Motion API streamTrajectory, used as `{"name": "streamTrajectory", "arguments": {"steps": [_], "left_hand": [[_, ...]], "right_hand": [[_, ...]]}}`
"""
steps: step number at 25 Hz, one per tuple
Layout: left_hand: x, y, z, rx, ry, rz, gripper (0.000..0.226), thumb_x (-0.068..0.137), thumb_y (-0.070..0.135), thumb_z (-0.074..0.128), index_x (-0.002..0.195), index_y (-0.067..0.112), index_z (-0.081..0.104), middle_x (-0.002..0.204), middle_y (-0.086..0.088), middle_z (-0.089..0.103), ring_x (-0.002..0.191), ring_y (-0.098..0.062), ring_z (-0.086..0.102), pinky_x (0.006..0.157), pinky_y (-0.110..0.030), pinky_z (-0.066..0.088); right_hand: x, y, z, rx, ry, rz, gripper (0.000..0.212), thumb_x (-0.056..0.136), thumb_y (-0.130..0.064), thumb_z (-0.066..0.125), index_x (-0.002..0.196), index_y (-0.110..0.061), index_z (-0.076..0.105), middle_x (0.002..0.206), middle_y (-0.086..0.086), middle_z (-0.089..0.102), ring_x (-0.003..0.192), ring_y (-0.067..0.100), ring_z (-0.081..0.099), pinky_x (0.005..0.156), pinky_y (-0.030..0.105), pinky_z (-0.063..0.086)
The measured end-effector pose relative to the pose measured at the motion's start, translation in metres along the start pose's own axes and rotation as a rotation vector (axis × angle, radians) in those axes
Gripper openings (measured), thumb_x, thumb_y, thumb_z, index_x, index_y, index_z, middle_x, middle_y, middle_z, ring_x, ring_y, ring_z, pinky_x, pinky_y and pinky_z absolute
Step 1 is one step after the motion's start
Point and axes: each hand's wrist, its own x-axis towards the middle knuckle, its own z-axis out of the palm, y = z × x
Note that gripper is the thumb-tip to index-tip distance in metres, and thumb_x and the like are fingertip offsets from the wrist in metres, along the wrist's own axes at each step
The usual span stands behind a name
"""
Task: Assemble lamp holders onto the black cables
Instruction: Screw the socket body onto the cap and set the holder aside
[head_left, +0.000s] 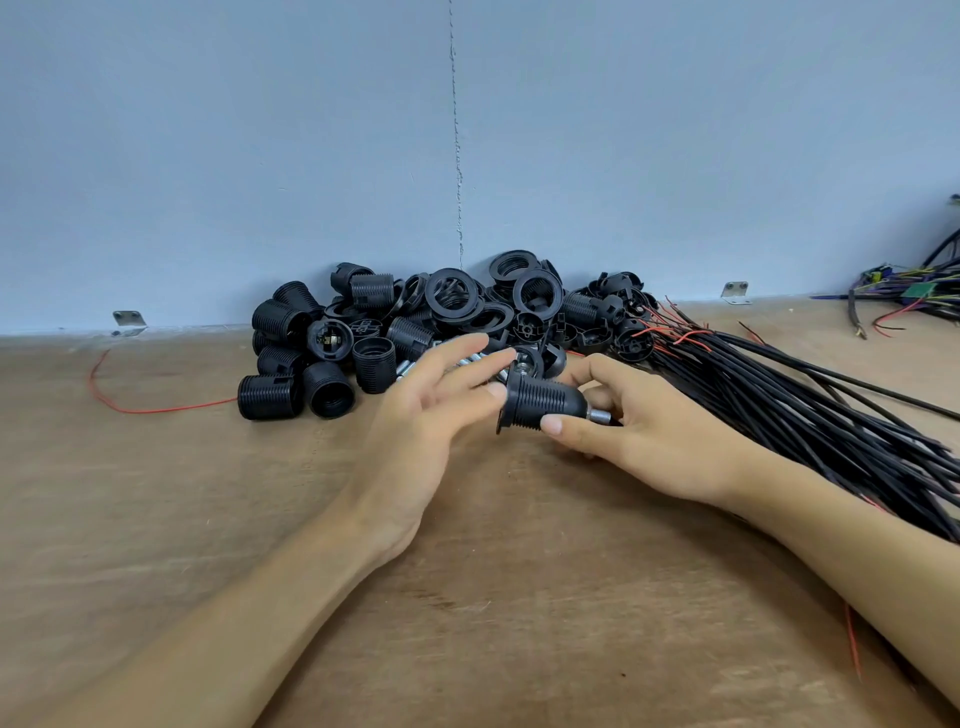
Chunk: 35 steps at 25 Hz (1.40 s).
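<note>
My right hand (631, 436) grips an assembled black lamp holder (540, 400) by its domed cap end, thumb under the threaded body; a short metal tube (598, 415) sticks out of the cap toward my palm. My left hand (431, 415) is spread with straight fingers, its fingertips touching the holder's flanged ring end. A bundle of black cables (810, 415) with red and black wire tips lies on the table to the right, partly under my right forearm. Behind my hands sits a pile of black lamp holder parts (415, 327).
The wooden table (467, 597) runs to a blue wall with metal brackets (129, 321). A loose red wire (135, 408) lies at the left. A tangle of coloured wires (909, 296) sits at the far right. Small metal tubes (410, 366) lie by the pile.
</note>
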Motion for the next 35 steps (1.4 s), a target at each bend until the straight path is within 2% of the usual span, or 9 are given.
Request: {"name": "streamTrajectory", "arguments": {"steps": [4,10,14,16,20,25,28,32,35], "left_hand": [[0.002,0.002,-0.005,-0.032,0.180,0.090,0.021,0.092,0.035,0.059,0.092,0.023,0.077,0.075,-0.009,0.075,0.102,-0.016,0.073,0.095,-0.040,0.046],[0.002,-0.005,0.002,-0.036,-0.017,-0.066,0.041,0.097,0.051,0.047,0.125,0.027,0.066,0.126,0.007,0.072,0.129,-0.003,0.058,0.114,-0.038,0.035],[0.006,0.001,-0.009,-0.122,0.228,-0.015,0.047,0.108,0.038,0.036,0.096,0.010,0.072,0.070,-0.012,0.073,0.096,-0.018,0.074,0.091,-0.037,0.047],[0.007,0.000,-0.010,-0.089,0.234,-0.037,0.043,0.108,0.037,0.036,0.105,0.013,0.071,0.081,-0.008,0.076,0.095,-0.016,0.073,0.089,-0.040,0.049],[0.004,-0.008,0.002,-0.019,-0.034,-0.070,0.046,0.102,0.053,0.037,0.134,0.030,0.060,0.128,0.011,0.071,0.131,-0.003,0.055,0.115,-0.039,0.035],[0.007,0.001,-0.010,-0.091,0.255,-0.021,0.046,0.108,0.037,0.038,0.094,0.012,0.073,0.057,-0.006,0.064,0.087,-0.019,0.075,0.087,-0.038,0.049],[0.005,-0.001,-0.005,-0.044,0.197,-0.043,0.038,0.107,0.037,0.041,0.107,0.016,0.072,0.087,-0.004,0.078,0.096,-0.014,0.073,0.087,-0.038,0.051],[0.002,-0.007,0.006,0.009,-0.039,-0.070,0.043,0.102,0.051,0.037,0.129,0.032,0.064,0.125,0.012,0.072,0.127,0.001,0.058,0.113,-0.037,0.036],[0.006,0.001,-0.006,0.010,0.157,0.024,0.051,0.108,0.042,0.033,0.095,0.021,0.078,0.070,-0.006,0.073,0.103,-0.013,0.072,0.104,-0.041,0.042]], "right_hand": [[0.001,0.002,-0.001,0.045,0.056,0.034,0.025,0.086,-0.046,0.070,0.101,-0.028,0.059,0.084,0.000,0.072,0.078,0.014,0.064,0.090,0.050,0.053],[0.000,0.002,-0.001,0.021,-0.012,0.014,0.023,0.088,-0.045,0.069,0.101,-0.030,0.058,0.076,-0.006,0.070,0.074,0.007,0.061,0.085,0.041,0.050],[0.002,0.001,-0.002,0.056,0.020,0.035,0.024,0.087,-0.044,0.070,0.100,-0.028,0.058,0.081,0.000,0.072,0.074,0.012,0.065,0.088,0.048,0.054],[0.001,0.002,-0.002,0.029,0.017,0.034,0.025,0.087,-0.046,0.070,0.101,-0.029,0.058,0.083,0.000,0.072,0.078,0.013,0.064,0.090,0.047,0.053],[0.000,0.002,-0.002,0.015,-0.007,0.028,0.025,0.087,-0.045,0.071,0.102,-0.030,0.059,0.082,-0.005,0.072,0.080,0.007,0.063,0.085,0.034,0.049],[0.001,0.003,-0.001,0.029,0.038,0.025,0.022,0.091,-0.043,0.068,0.103,-0.027,0.059,0.082,0.001,0.074,0.074,0.009,0.065,0.086,0.041,0.054],[0.000,0.002,-0.002,-0.014,0.021,0.021,0.023,0.089,-0.046,0.067,0.102,-0.028,0.060,0.083,0.001,0.074,0.083,0.013,0.065,0.089,0.042,0.052],[-0.001,0.002,-0.002,-0.033,-0.005,0.014,0.025,0.088,-0.044,0.070,0.105,-0.028,0.061,0.085,-0.005,0.074,0.087,0.009,0.066,0.087,0.034,0.049],[0.000,0.002,-0.001,-0.082,0.013,-0.003,0.031,0.088,-0.045,0.069,0.111,-0.025,0.063,0.091,-0.005,0.073,0.091,0.009,0.066,0.091,0.036,0.051]]}}
